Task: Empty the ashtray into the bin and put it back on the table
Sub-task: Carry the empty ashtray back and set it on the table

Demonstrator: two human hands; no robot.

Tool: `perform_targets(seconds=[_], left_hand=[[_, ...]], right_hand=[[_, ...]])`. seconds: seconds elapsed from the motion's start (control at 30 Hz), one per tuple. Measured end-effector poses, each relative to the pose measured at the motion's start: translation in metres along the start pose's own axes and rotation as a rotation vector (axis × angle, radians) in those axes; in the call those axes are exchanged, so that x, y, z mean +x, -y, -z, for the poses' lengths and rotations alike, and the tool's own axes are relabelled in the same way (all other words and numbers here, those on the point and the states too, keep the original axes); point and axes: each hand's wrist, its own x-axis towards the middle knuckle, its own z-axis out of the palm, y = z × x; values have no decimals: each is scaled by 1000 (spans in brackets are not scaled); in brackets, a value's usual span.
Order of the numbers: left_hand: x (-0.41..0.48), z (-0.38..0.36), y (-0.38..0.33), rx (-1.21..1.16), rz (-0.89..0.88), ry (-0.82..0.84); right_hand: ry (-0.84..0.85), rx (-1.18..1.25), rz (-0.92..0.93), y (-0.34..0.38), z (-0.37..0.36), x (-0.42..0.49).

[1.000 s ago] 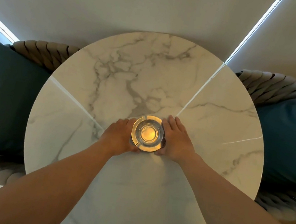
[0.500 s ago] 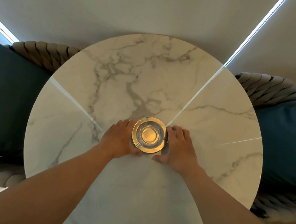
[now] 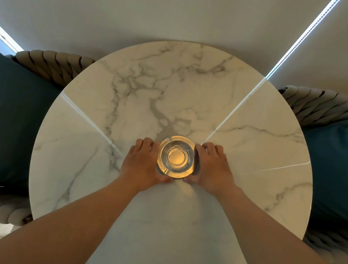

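Observation:
A round clear glass ashtray [image 3: 176, 156] with a thick rim sits near the middle of the round white marble table [image 3: 198, 90]. Its bowl looks bare, with a warm yellow glow through the glass. My left hand [image 3: 144, 163] cups its left side and my right hand [image 3: 212, 168] cups its right side, fingers curled against the rim and thumbs meeting at its near edge. No bin is in view.
A woven grey chair with a dark teal cushion [image 3: 4, 118] stands at the table's left, and another teal cushion [image 3: 344, 172] on a similar chair at the right. Bright light strips cross the floor behind the table.
My hands and the ashtray have stayed at the same spot on the table. The right hand's fingers have curled in closer around the rim. The camera has shifted slightly.

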Motion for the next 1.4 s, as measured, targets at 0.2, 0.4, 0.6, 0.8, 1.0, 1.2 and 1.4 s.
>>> perform_targets(seconds=[0.2, 0.4, 0.6, 0.8, 1.0, 1.2, 1.4], left_hand=[[5, 3, 0, -19, -7, 19], [9, 5, 1, -31, -26, 47], [11, 4, 3, -89, -19, 39], [12, 7, 6, -163, -40, 19], [14, 12, 11, -182, -21, 48], [13, 8, 16, -163, -13, 47], [12, 11, 15, -167, -33, 37]], right_hand=[[67, 32, 6, -3, 5, 7], [85, 46, -9, -4, 2, 8], [64, 56, -7, -4, 0, 11], [21, 46, -33, -1, -6, 7], [0, 35, -30, 5, -8, 8], [36, 13, -21, 5, -8, 15], [47, 24, -28, 7, -5, 15]])
